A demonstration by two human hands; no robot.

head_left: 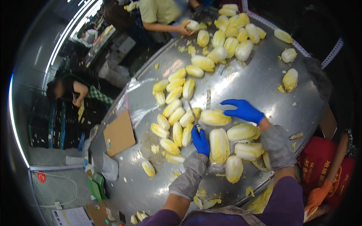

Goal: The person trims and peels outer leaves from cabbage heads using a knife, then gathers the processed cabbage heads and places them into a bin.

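My left hand (pixel 201 140), in a blue glove, grips a knife (pixel 193 111) whose blade points away from me over the napa cabbages. Part of the yellow handle shows at the fingers. My right hand (pixel 243 111), also gloved in blue, has its fingers spread at the right end of a trimmed napa cabbage (pixel 212 117); whether they touch it I cannot tell. Closer to me lie a large cabbage (pixel 219 145), a paler one (pixel 243 132) and another (pixel 234 169). Left of the knife, several smaller yellow-white cabbages (pixel 177 133) lie in a cluster.
The metal table (pixel 254 84) also bears a heap of cabbages (pixel 232 34) at its far end, cardboard (pixel 119 133) and a green plastic container (pixel 97 186). A co-worker's hand (pixel 185 28) holds a cabbage across the table. An orange-gloved person (pixel 319 195) is close on my right.
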